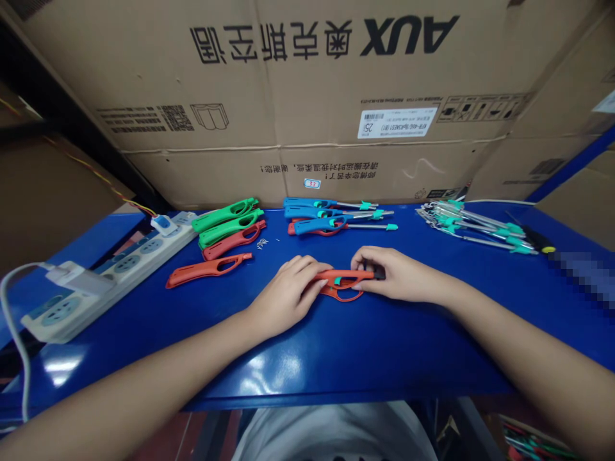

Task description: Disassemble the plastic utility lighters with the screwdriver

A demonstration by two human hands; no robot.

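Over the middle of the blue table, my left hand (287, 296) is closed around the handle end of an orange utility lighter (346, 276) with a teal trigger. At the other end, my right hand (391, 274) pinches the lighter's front, where a small dark piece (379, 273) shows between the fingers. Another orange looped part (343, 296) shows just below the lighter; whether it is joined to it I cannot tell. Behind my hands lie blue lighters (319, 225) with metal rods. To the left are green handle shells (228, 230) and red-orange handle shells (209, 270).
At the back right lies a pile of metal rods (475, 227) with teal pieces, beside a yellow-and-black-handled tool (541, 240). A white power strip (129, 262) with plugs runs along the left. Tiny metal pins (262, 243) lie near the shells. A cardboard wall (317, 77) stands behind.
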